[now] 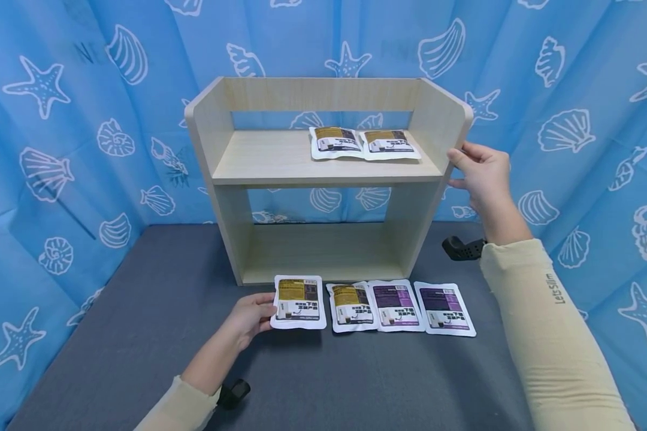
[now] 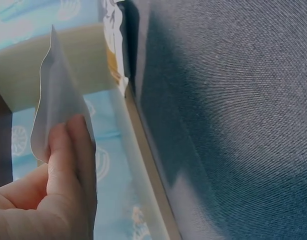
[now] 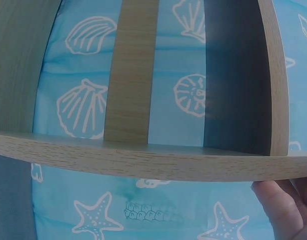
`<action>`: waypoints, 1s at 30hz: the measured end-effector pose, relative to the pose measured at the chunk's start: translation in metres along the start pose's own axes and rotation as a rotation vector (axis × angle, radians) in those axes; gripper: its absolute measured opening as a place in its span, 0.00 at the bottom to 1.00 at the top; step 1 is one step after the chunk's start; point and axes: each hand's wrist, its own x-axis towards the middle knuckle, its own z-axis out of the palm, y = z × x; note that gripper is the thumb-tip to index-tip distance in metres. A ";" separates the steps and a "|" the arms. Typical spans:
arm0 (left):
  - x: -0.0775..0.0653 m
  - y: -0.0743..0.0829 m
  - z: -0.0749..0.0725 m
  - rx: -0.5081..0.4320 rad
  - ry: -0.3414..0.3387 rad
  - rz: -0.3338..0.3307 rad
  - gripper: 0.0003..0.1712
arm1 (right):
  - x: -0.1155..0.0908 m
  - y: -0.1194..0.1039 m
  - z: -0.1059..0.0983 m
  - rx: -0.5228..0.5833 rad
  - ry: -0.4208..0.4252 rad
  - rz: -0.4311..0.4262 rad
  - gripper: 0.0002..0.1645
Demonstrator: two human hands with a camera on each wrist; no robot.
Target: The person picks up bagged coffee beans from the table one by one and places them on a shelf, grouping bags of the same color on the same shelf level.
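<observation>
My left hand point(image 1: 250, 319) pinches the left edge of a white pouch with a yellow and brown label point(image 1: 299, 302), held up in front of the shelf's base. In the left wrist view the fingers point(image 2: 68, 160) lie along the pouch's pale back point(image 2: 61, 95), which appears almost edge-on. My right hand point(image 1: 482, 173) grips the right side panel point(image 1: 446, 123) of a two-tier wooden shelf, thumb at its front edge. The right wrist view has the thumb point(image 3: 278, 205) against the panel's edge point(image 3: 143, 162); the other fingers are mostly hidden.
On the upper board lie two yellow-labelled pouches, a left one point(image 1: 335, 142) and a right one point(image 1: 389, 145). Along the grey tabletop point(image 1: 366, 377) lie another yellow-labelled pouch point(image 1: 353, 306) and two purple-labelled pouches point(image 1: 396, 305) point(image 1: 444, 309). A blue shell-patterned curtain point(image 1: 86, 120) hangs behind.
</observation>
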 end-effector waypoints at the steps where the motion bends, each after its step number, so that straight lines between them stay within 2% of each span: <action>1: -0.001 0.001 0.000 -0.002 -0.002 0.005 0.21 | 0.000 0.000 0.000 0.004 0.000 0.001 0.32; 18: -0.018 0.013 -0.005 -0.020 -0.033 0.075 0.20 | 0.000 0.001 0.000 -0.013 0.001 -0.006 0.33; 30: -0.026 0.019 -0.006 -0.016 -0.041 0.095 0.20 | 0.001 0.001 0.000 0.003 0.003 0.009 0.33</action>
